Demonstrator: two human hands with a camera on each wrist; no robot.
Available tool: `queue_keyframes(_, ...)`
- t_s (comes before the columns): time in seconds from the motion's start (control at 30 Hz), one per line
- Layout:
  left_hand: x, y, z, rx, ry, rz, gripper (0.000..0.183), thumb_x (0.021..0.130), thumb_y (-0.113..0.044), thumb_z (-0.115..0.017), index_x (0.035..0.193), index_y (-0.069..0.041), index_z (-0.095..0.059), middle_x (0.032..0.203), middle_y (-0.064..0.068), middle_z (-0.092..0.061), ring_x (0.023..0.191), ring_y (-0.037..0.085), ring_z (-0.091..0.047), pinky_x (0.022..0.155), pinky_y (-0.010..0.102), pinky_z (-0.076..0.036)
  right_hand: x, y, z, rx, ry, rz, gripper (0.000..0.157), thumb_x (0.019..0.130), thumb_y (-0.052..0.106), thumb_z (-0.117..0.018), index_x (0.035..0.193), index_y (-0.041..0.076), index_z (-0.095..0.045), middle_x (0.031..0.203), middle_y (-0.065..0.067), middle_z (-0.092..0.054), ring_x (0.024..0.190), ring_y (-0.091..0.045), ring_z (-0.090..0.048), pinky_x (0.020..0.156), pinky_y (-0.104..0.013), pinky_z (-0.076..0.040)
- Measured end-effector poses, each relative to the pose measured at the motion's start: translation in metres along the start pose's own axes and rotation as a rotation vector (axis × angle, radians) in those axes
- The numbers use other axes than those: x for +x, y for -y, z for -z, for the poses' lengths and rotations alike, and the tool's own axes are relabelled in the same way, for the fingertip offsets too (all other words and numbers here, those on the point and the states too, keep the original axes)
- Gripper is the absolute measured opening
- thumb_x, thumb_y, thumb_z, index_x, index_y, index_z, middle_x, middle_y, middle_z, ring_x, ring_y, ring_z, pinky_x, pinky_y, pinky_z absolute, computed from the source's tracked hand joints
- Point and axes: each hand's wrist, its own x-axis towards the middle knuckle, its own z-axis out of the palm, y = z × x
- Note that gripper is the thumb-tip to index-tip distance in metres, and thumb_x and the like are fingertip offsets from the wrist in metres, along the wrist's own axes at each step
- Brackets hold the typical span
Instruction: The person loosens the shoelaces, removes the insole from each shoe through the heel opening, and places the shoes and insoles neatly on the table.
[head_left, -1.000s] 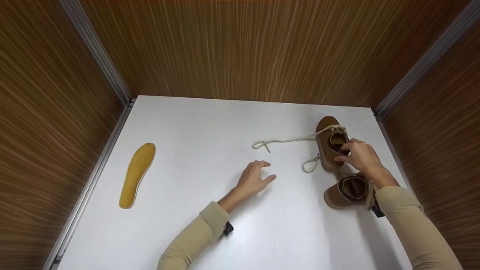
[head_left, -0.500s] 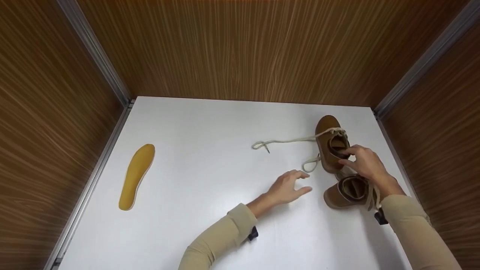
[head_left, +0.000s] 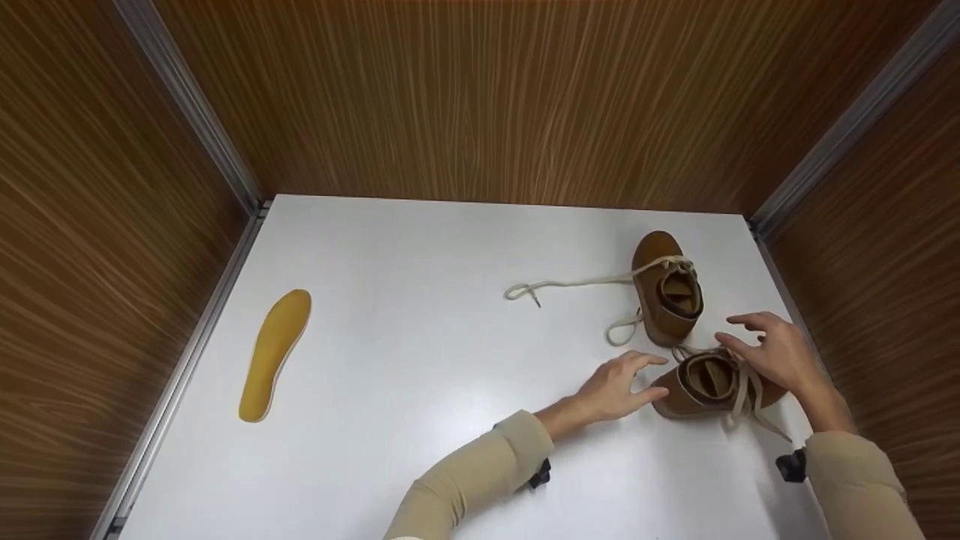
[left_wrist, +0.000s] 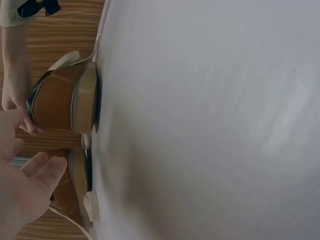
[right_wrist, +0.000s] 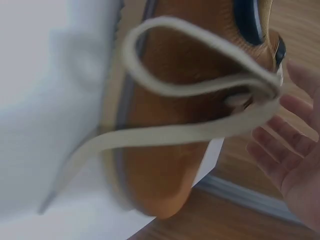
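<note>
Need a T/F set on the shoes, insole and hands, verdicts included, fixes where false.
1. The left hand is by the heel of the near shoe. True.
2. The yellow insole lies left of the far shoe on the white table. True.
3. The left hand grips the insole. False: the insole lies well away from it, untouched.
4. The right hand is at the near shoe's laced front. True.
5. Both shoes point the same way. False: the far shoe points away from the person, the near shoe to the right.
6. No lace lies on the table. False: a cream lace stretches leftward across it from the far shoe.
</note>
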Motion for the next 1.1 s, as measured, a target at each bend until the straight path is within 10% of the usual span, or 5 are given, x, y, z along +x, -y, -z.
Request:
queue_keyframes(0.2, 0.011, -0.009, -0.011, 0.020, 0.020, -0.016, 0.047, 0.106, -0.042, -0.062, 0.149, -0.022, -0.058, 0.150, -0.001, -0.063, 0.140, 0.008, -0.058, 0.116, 0.015, -0.042, -0.021, -0.015, 0.007, 0.046, 0.034, -0.140, 0.054, 0.097, 0.042, -0.076, 0.131, 0.000, -0.071, 0.134, -0.034, -0.064, 0.107, -0.055, -0.071, 0.074, -0.027, -0.058)
queue_keyframes(0.37, 0.013, -0.012, -0.019, 0.034, 0.055, -0.016, 0.045, 0.106, -0.041, -0.062, 0.148, -0.025, -0.059, 0.152, -0.001, -0.062, 0.142, 0.008, -0.056, 0.117, 0.015, -0.040, -0.035, -0.022, 0.006, 0.047, 0.049, -0.211, 0.060, 0.097, 0.050, -0.073, 0.132, 0.001, -0.070, 0.132, -0.031, -0.067, 0.114, -0.050, -0.068, 0.082, -0.029, -0.045)
queue_keyframes(0.5, 0.016, -0.014, -0.022, 0.026, 0.081, -0.004, 0.044, 0.106, -0.041, -0.063, 0.146, -0.025, -0.061, 0.151, -0.003, -0.062, 0.142, 0.007, -0.056, 0.118, 0.015, -0.039, -0.049, -0.029, 0.006, 0.053, 0.052, -0.254, 0.060, 0.099, 0.053, -0.069, 0.133, 0.004, -0.070, 0.132, -0.027, -0.068, 0.109, -0.012, -0.064, 0.081, -0.022, -0.042)
queue_keyframes(0.77, 0.025, -0.015, -0.023, 0.068, 0.073, -0.007, 0.036, 0.104, -0.041, -0.065, 0.137, -0.026, -0.067, 0.141, -0.006, -0.069, 0.134, 0.005, -0.061, 0.113, 0.011, -0.041, -0.061, -0.035, 0.001, 0.079, 0.039, -0.302, 0.059, 0.101, 0.052, -0.066, 0.133, 0.003, -0.070, 0.140, -0.033, -0.062, 0.129, -0.055, -0.055, 0.097, -0.061, -0.045)
queue_keyframes(1.1, 0.025, -0.016, -0.020, 0.092, 0.078, 0.017, 0.032, 0.103, -0.044, -0.066, 0.130, -0.026, -0.067, 0.135, -0.006, -0.070, 0.127, 0.006, -0.065, 0.107, 0.012, -0.045, -0.063, -0.030, -0.003, 0.062, 0.011, -0.300, 0.052, 0.099, 0.051, -0.070, 0.123, 0.005, -0.077, 0.132, -0.029, -0.069, 0.121, -0.050, -0.062, 0.087, -0.037, -0.047)
